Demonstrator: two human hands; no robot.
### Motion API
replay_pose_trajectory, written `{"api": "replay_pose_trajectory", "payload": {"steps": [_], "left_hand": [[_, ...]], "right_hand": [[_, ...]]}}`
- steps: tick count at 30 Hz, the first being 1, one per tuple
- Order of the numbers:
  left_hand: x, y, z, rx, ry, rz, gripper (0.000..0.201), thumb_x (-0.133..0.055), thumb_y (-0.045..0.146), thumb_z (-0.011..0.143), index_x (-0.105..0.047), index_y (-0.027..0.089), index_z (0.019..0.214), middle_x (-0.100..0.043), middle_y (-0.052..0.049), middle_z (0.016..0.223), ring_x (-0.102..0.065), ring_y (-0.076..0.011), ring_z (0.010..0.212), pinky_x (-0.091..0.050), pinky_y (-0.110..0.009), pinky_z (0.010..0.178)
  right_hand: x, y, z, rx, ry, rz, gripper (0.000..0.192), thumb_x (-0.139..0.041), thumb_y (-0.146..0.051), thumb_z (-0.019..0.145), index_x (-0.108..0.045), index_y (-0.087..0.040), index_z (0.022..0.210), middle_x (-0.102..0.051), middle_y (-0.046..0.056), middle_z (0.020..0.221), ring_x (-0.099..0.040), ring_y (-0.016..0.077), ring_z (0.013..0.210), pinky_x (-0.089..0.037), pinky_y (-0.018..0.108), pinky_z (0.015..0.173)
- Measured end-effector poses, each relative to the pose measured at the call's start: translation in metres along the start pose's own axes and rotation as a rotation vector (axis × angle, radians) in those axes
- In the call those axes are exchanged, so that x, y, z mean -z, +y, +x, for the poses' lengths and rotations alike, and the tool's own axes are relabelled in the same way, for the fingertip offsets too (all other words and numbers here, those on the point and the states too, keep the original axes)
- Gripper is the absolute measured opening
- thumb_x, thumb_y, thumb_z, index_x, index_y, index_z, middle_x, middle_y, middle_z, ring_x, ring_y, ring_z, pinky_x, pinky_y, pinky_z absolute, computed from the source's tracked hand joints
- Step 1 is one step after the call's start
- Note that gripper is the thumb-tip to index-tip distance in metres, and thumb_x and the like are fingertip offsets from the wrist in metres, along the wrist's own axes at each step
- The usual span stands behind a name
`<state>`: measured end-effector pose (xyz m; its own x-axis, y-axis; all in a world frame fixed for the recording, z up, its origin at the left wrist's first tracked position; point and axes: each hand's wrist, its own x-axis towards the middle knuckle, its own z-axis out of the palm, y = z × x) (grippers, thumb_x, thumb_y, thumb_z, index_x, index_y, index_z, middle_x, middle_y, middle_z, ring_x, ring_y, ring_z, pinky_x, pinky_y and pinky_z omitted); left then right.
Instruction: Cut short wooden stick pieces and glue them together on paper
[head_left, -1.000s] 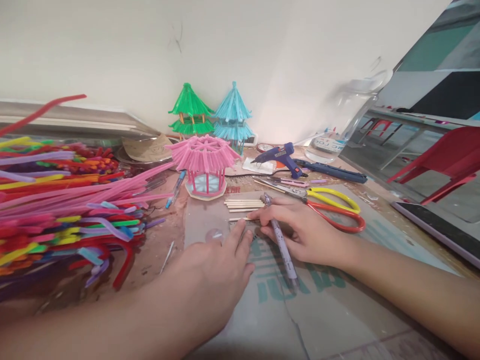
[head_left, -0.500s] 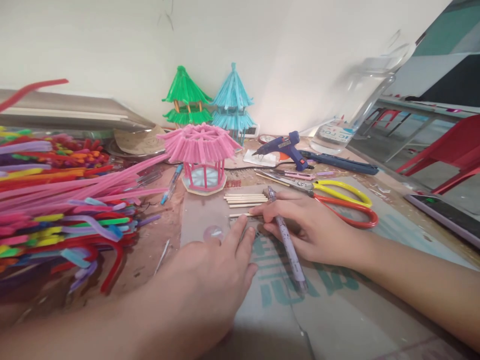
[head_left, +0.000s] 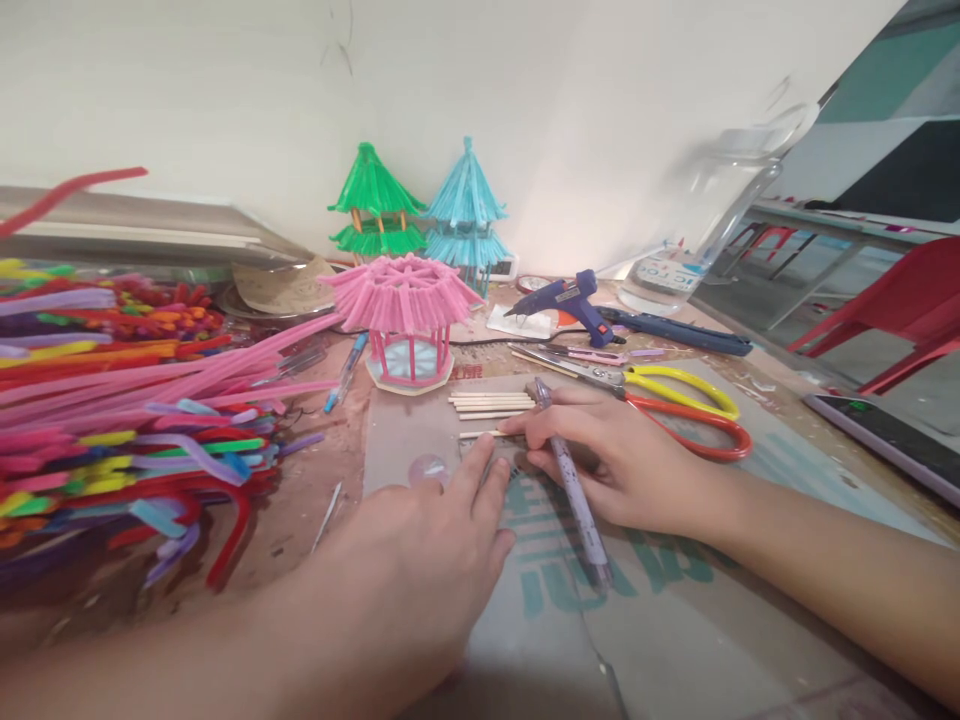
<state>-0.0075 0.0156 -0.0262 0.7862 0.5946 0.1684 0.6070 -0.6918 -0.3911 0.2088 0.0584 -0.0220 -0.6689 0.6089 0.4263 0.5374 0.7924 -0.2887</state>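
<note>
My left hand lies palm down on the cardboard sheet, fingers stretched out, the index fingertip at a thin wooden stick. My right hand is closed around a lilac patterned pen, which slants across the fingers with its capped end toward me. The right fingertips are by the other end of that stick. Several more wooden sticks lie side by side just beyond, their right ends partly hidden by the pen and hand.
Pipe cleaners crowd the left. A pink pavilion model stands ahead, with green and blue ones behind. Scissors, a glue gun, a clear jug and a phone lie to the right.
The view has shifted slightly, so the background sits a little lower. Both hands, the pen and the sticks hold almost the same places.
</note>
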Motion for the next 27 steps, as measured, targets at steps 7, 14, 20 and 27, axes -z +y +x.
{"api": "replay_pose_trajectory", "payload": {"steps": [7, 14, 20, 27], "left_hand": [[0.0022, 0.0001, -0.0010, -0.019, -0.019, 0.016, 0.047, -0.047, 0.029, 0.094, -0.055, 0.013, 0.137, -0.052, -0.017, 0.141, -0.073, -0.0318, 0.086, -0.050, -0.033, 0.043], [0.0024, 0.0000, 0.0001, -0.009, -0.039, 0.004, 0.048, -0.048, 0.029, 0.094, -0.053, 0.013, 0.139, -0.052, -0.017, 0.142, -0.073, -0.0319, 0.089, -0.050, -0.033, 0.046], [0.0008, -0.0004, -0.0010, -0.024, -0.037, -0.001, 0.046, -0.052, 0.028, 0.092, -0.056, 0.017, 0.137, -0.050, -0.017, 0.143, -0.073, -0.0323, 0.093, -0.053, -0.033, 0.049], [0.0036, -0.0004, 0.0011, -0.016, -0.094, -0.005, 0.047, -0.046, 0.031, 0.096, -0.051, 0.015, 0.140, -0.048, -0.017, 0.145, -0.073, -0.0321, 0.094, -0.053, -0.032, 0.049]], "right_hand": [[-0.0001, -0.0010, 0.0002, 0.000, 0.008, 0.001, 0.010, -0.052, -0.018, 0.093, -0.061, -0.020, 0.095, -0.064, 0.006, 0.083, -0.057, 0.0193, 0.075, -0.044, 0.028, 0.064], [0.0007, -0.0018, 0.0003, -0.001, 0.008, -0.008, 0.009, -0.052, -0.019, 0.093, -0.061, -0.021, 0.095, -0.064, 0.005, 0.081, -0.058, 0.0193, 0.075, -0.044, 0.028, 0.065], [0.0005, -0.0005, 0.0002, 0.015, 0.020, -0.008, 0.007, -0.054, -0.019, 0.092, -0.061, -0.020, 0.091, -0.066, 0.007, 0.083, -0.059, 0.0199, 0.078, -0.045, 0.028, 0.066], [-0.0005, 0.0012, -0.0013, 0.007, 0.019, -0.002, 0.007, -0.055, -0.020, 0.092, -0.059, -0.021, 0.086, -0.067, 0.007, 0.086, -0.059, 0.0195, 0.078, -0.046, 0.028, 0.066]]}}
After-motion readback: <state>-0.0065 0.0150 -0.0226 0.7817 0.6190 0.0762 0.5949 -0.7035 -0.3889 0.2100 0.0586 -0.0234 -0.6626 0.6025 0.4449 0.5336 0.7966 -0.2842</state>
